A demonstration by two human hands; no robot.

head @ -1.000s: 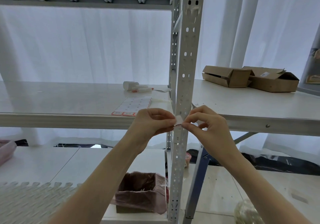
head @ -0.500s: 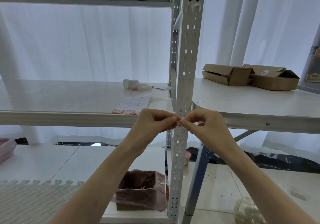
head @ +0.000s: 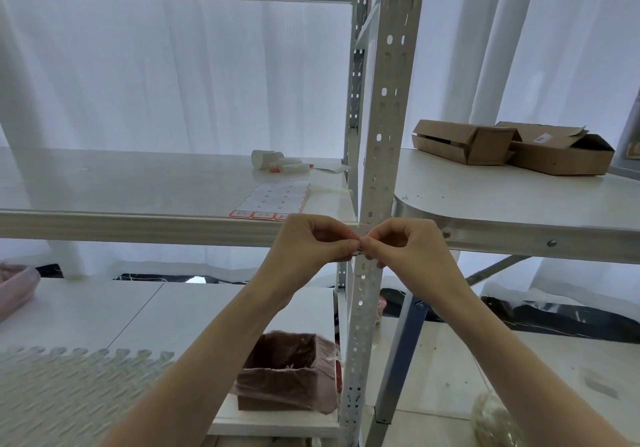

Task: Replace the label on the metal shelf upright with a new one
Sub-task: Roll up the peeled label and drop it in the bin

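Both hands meet right in front of the metal upright, level with the shelf edge: the left hand and right hand have thumb and forefinger closed tip to tip on 1 tiny label, barely visible between them. It looks featherweight, floppy and sticky-backed, so it should curl or cling to skin; best held by its very edges. The label sheet lies on the shelf just left of the upright.

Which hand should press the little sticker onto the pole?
Probably the right hand: it sits directly in front of the metal upright, pinching the small label. The left hand is beside it.
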